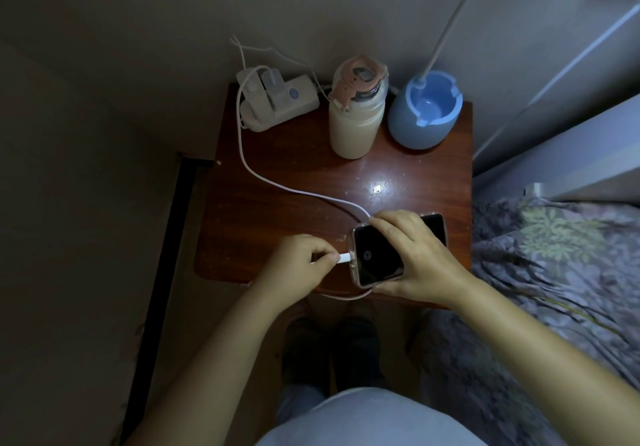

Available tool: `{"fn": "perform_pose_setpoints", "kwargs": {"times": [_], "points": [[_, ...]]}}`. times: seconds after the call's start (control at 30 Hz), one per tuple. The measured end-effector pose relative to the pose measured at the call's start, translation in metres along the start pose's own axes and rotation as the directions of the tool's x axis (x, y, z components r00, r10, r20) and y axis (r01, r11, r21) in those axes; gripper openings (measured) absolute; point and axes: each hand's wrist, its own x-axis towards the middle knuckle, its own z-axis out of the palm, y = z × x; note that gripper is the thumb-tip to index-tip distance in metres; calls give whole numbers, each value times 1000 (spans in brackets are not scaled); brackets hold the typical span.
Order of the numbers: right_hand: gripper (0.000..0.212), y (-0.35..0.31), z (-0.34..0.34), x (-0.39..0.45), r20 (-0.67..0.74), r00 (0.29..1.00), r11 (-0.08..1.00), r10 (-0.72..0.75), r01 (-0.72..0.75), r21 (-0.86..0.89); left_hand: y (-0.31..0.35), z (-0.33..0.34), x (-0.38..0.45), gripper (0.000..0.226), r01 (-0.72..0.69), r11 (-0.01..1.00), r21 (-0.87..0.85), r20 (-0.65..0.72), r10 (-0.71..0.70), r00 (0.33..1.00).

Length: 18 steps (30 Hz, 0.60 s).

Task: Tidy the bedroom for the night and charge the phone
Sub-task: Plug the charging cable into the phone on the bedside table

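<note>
- Head view: left hand (pixel 300 261) pinches the charging plug (pixel 344 257) at the phone (pixel 384 253); right hand (pixel 417 255) grips the phone.
- Charging step in hand; next, seat the plug fully, judging by its exposed tip.

left hand (pixel 300 259) fingers pinched, right hand (pixel 414 252) curled in a grip, forearms extended

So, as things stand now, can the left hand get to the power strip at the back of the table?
Probably yes, but not at once. The left hand pinches the charger plug at the phone, so it must let go first. Nothing stands on the table between it and the power strip; only the cable lies there.
</note>
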Motion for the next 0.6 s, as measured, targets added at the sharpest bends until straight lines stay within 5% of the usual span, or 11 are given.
{"fn": "perform_pose_setpoints", "kwargs": {"times": [0.6], "points": [[89, -3, 2, 5, -44, 999, 1000, -27, 28, 2, 3, 12, 5, 14, 35, 997, 73, -24, -33, 999]]}}
